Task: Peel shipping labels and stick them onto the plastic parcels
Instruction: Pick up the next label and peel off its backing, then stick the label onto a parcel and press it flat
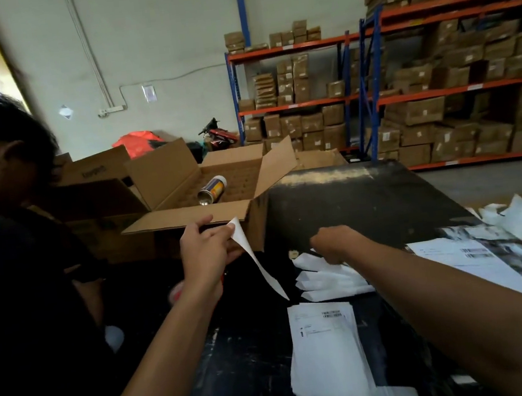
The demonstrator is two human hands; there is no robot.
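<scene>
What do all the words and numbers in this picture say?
None can be read.
Label stack: barcode and print too small.
Sheet on the right: barcodes blurred.
Left cardboard box: dark word, too blurred.
Can in the open box: markings unreadable.
Shelf boxes: stickers too small.

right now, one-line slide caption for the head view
Left hand lifts a peeled white sheet while right hand reaches white parcels beside a label stack.
</scene>
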